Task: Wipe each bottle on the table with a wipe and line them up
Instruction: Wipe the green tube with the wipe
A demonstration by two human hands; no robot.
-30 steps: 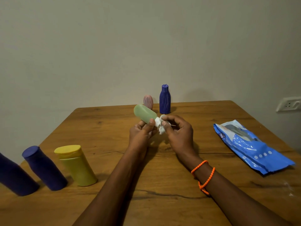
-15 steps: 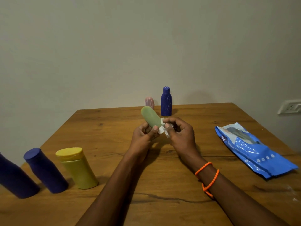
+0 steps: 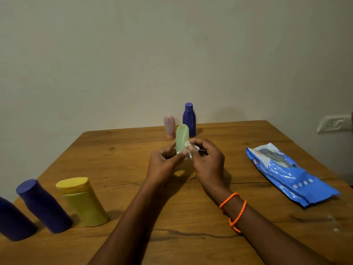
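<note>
Bottles nearest, two dark blue plastic ones [image 3: 44, 206] and a yellow capped one [image 3: 84, 201], stand lined up. Mid-table, left hand [image 3: 164, 165] grips a pale green bottle [image 3: 182, 137] upright; right hand [image 3: 207, 161] pinches a crumpled white wipe [image 3: 188, 150] against it. Pink [image 3: 169, 126] and ribbed blue [image 3: 189, 120] bottles behind probably await wiping.

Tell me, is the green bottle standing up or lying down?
Standing up, but held in the air. The green bottle points upward, gripped low by the left hand above the table.

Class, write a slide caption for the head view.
Left hand holds green bottle upright; right hand rubs it with a white wipe.
</note>
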